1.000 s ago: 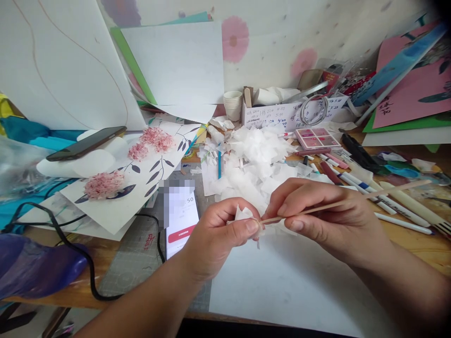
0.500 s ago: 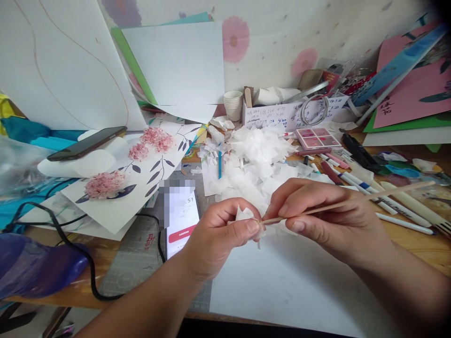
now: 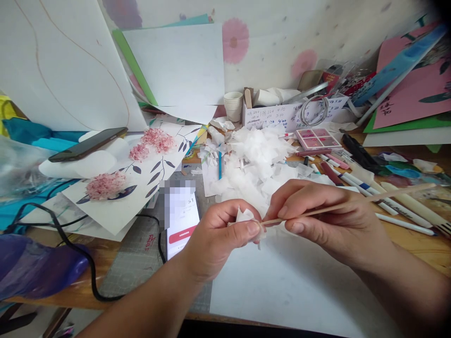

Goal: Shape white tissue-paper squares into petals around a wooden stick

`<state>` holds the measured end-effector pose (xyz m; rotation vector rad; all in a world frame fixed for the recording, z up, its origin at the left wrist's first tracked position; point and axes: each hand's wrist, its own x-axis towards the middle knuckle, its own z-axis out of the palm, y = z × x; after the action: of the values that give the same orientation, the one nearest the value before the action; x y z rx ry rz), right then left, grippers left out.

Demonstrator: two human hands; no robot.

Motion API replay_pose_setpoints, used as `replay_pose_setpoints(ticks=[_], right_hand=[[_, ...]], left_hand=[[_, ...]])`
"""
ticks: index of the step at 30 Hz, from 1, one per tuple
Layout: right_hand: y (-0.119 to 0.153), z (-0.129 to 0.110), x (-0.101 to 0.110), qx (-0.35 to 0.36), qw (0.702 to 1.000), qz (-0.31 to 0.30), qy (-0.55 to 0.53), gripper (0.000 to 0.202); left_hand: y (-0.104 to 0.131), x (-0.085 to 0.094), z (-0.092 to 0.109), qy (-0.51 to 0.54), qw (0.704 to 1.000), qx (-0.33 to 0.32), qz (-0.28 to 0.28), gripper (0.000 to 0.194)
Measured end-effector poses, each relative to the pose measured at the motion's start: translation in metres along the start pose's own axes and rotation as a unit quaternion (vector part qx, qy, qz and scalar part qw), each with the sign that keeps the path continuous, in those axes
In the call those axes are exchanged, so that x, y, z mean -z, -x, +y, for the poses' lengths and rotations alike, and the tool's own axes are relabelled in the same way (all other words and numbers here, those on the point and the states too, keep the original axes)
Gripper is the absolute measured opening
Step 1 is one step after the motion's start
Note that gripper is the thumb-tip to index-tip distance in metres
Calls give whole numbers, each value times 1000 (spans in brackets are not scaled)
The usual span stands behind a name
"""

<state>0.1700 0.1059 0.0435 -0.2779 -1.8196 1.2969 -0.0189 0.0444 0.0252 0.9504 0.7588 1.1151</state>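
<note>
My left hand (image 3: 229,234) is closed, pinching a small piece of white tissue paper (image 3: 244,215) between thumb and fingers. My right hand (image 3: 320,216) grips a thin wooden stick (image 3: 327,208) that slants up to the right. The stick's lower left tip meets the tissue at my left thumb; the tip itself is partly hidden. Both hands are close together above a white sheet of paper (image 3: 282,286). Just behind them lies a heap of white tissue pieces (image 3: 260,150).
Markers (image 3: 401,211) and a pink palette (image 3: 319,140) lie at right. Paper cups (image 3: 233,107) stand behind the heap. At left are a lit phone (image 3: 181,220), a black cable (image 3: 93,277), a dark phone (image 3: 88,144) on white rolls, and a picture with pink flowers (image 3: 105,185).
Almost nothing differs. Both hands keep the same hold on the tissue and the stick, with only a very slight shift of the view.
</note>
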Motion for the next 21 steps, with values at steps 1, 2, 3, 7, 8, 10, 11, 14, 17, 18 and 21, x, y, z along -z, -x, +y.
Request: replay_pose_setpoints(ticks=[1, 2, 3, 7, 8, 10, 11, 14, 17, 18, 21], right_hand=[[0, 0, 0, 3, 1000, -1, 0, 10], [0, 0, 0, 5, 1000, -1, 1, 10], [0, 0, 0, 6, 1000, -1, 0, 10], [0, 1, 0, 6, 1000, -1, -6, 10], [0, 1, 0, 5, 1000, -1, -7, 10], [0, 1, 0, 6, 1000, 0, -5, 10], [0, 1, 0, 6, 1000, 0, -3, 10], [0, 0, 0, 8, 1000, 0, 4, 8], [0, 0, 0, 11, 1000, -1, 6, 8], [0, 0, 0, 11, 1000, -1, 4, 8], [0, 0, 0, 11, 1000, 1, 5, 8]], left_hand=[[0, 0, 0, 2, 1000, -1, -1, 10], [0, 0, 0, 3, 1000, -1, -2, 10], [0, 0, 0, 4, 1000, -1, -3, 11], [0, -1, 1, 9, 1000, -1, -7, 13], [0, -1, 1, 8, 1000, 0, -6, 13], [-1, -1, 1, 4, 1000, 4, -2, 13], [-1, 0, 1, 3, 1000, 6, -1, 13], [-1, 0, 1, 4, 1000, 8, 0, 14], [-1, -1, 1, 3, 1000, 7, 2, 14], [-1, -1, 1, 3, 1000, 7, 3, 14], [-1, -2, 2, 5, 1000, 5, 3, 13]])
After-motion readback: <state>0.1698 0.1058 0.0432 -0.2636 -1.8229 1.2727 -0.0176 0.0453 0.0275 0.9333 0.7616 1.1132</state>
